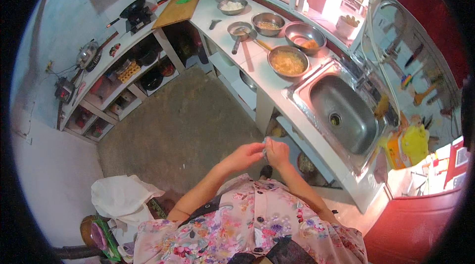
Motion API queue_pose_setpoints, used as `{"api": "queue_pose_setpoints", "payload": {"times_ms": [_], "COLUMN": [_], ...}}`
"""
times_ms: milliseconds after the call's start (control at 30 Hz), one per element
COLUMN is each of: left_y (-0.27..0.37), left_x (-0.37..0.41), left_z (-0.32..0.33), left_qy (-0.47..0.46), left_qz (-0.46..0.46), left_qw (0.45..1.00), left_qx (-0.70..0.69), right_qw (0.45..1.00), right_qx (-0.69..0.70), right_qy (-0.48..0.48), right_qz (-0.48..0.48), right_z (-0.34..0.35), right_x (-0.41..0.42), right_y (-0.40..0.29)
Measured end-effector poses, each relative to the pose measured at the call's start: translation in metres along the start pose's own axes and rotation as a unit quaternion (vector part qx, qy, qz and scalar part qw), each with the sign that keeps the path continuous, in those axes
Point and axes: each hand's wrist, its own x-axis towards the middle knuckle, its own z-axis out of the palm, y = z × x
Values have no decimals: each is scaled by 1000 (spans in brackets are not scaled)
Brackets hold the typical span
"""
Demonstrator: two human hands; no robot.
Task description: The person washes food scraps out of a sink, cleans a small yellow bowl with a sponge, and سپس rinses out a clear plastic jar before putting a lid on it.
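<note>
My left hand (pixel 253 153) and my right hand (pixel 278 152) meet in front of my body. Between them shows a small bluish-grey item (pixel 264 150), perhaps a cloth, mostly covered by the fingers. The right fingers are curled around it, while the left fingertips press against its side. To the right of the hands is the counter with a stainless steel sink (pixel 343 113). Beyond the sink's far left corner stands a metal bowl of yellowish, shredded-looking food (pixel 288 63).
Along the counter sit a small pan (pixel 237 29), a bowl with pale pieces (pixel 268 25), a bowl holding an orange-brown item (pixel 309 44) and a bowl of white food (pixel 232 6). A cutting board (pixel 178 9) bridges the corner. A wok (pixel 133 8) rests on the left counter.
</note>
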Motion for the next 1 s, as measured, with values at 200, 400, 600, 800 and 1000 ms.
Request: {"api": "queue_pose_setpoints", "payload": {"times_ms": [200, 400, 600, 800, 1000], "left_y": [0, -11, -33, -65, -41], "left_x": [59, 95, 161, 248, 321], "left_z": [-22, -91, -186, -266, -320], "left_qy": [5, 90, 189, 174, 103], "left_qz": [10, -106, -52, -60, -103], "left_qw": [986, 968, 868, 748, 691], "left_qx": [166, -208, -456, -638, -708], "right_qw": [998, 994, 997, 998, 972], "right_qx": [0, 98, 72, -51, -231], "right_qy": [-52, -42, -16, 25, 26], "right_qz": [20, 23, 9, 34, -11], "right_z": [-14, -14, -37, -36, -4], "right_x": [58, 112, 211, 337, 461], "right_y": [34, 68, 63, 31, 11]}}
